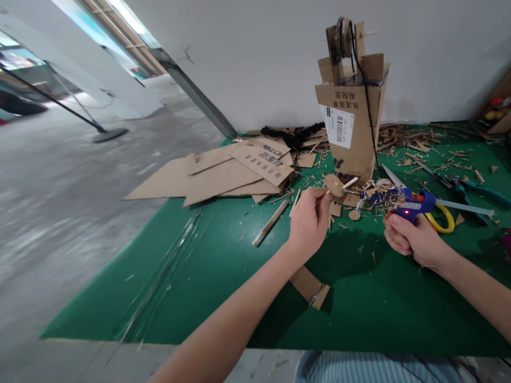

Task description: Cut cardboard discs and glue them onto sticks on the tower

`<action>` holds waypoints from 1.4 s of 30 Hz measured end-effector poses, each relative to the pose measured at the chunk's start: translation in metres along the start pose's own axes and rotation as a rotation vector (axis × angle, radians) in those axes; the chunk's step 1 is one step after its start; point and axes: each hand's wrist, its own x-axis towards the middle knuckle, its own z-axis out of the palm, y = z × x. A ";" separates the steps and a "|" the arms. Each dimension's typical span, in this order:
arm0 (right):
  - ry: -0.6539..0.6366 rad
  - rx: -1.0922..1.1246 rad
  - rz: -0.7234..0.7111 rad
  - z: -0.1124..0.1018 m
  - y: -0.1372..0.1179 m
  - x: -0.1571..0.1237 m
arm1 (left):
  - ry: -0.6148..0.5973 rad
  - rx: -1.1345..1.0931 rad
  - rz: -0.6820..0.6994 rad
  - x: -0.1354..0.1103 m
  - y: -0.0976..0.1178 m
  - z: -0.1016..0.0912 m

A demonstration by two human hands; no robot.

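Note:
My left hand [309, 221] is closed in a pinch on a small round cardboard disc [334, 185] with a wooden stick through it, held above the green mat [223, 266]. My right hand [413, 239] grips a blue glue gun [411, 205] with a yellow trigger and a red light lit; its nozzle points left toward the disc. Scraps cling around the gun's tip. Behind both stands a tall cardboard tower [351, 106] with a barcode label, a pulley wheel on top and a black cord hanging down.
Flat cardboard sheets [223, 173] lie at the mat's back left. A wooden stick [270, 222] and a folded cardboard piece [309, 287] lie near my arm. Scissors and teal pliers [475, 189] rest at right among several scraps. The floor lies left.

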 end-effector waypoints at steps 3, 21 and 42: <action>-0.018 0.002 0.000 -0.001 0.001 0.000 | 0.007 -0.009 0.030 0.000 0.000 0.000; -0.037 -0.030 -0.012 -0.004 0.004 0.001 | -0.020 0.014 -0.016 -0.001 -0.002 0.000; -0.029 -0.011 0.000 0.000 -0.002 0.000 | -0.076 -0.034 -0.064 0.000 0.000 -0.001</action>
